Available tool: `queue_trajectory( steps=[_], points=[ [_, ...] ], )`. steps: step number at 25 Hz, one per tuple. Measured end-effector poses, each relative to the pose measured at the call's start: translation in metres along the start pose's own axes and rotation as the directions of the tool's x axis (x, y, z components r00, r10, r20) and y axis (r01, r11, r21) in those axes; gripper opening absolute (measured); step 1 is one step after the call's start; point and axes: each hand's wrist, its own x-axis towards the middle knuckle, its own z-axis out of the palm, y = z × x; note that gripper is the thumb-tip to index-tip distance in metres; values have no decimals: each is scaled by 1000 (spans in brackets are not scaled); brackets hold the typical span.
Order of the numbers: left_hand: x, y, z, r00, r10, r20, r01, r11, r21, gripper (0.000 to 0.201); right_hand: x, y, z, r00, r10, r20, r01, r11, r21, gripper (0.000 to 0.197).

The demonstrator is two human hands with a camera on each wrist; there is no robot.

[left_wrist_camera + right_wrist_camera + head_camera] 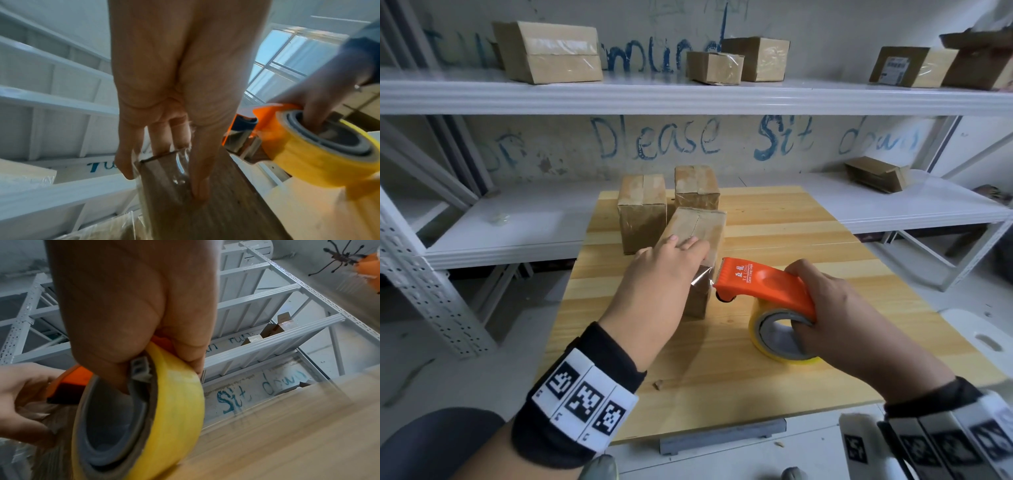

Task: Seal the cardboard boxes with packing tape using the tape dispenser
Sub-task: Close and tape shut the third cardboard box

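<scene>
Matt brown cardboard box (697, 233), glossy clear tape (702, 279), smooth orange plastic dispenser (760, 286), pale grained wooden table (774, 219)

The left hand (654, 274) covers the near top of the front cardboard box (702, 226), hiding the taped seam beneath it. Right-hand fingers (803, 334) vanish inside the tape roll (767, 329) beside that box. The right wristband (945, 442) is cut by the frame edge.

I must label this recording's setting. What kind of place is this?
Probably a storeroom or small packing room: white metal shelving carries taped cardboard boxes, and a tape dispenser is in use on a wooden table.
</scene>
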Motion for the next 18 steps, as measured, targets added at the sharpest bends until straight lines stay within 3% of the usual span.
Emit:
queue_trajectory(
  steps=[4, 12, 18],
  points=[
    [0, 7, -2, 1000, -17, -1, 17, 999, 40, 42, 2, 1, 2, 1000, -22, 3, 22, 1000, -19, 39],
    [3, -4, 8, 998, -27, 52, 21, 993, 119, 63, 2, 10, -4, 1000, 2, 29, -1, 1000, -27, 43],
    [2, -8, 12, 998, -35, 48, 31, 995, 97, 60, -4, 19, -16, 999, 34, 43, -32, 998, -48, 43]
  ],
)
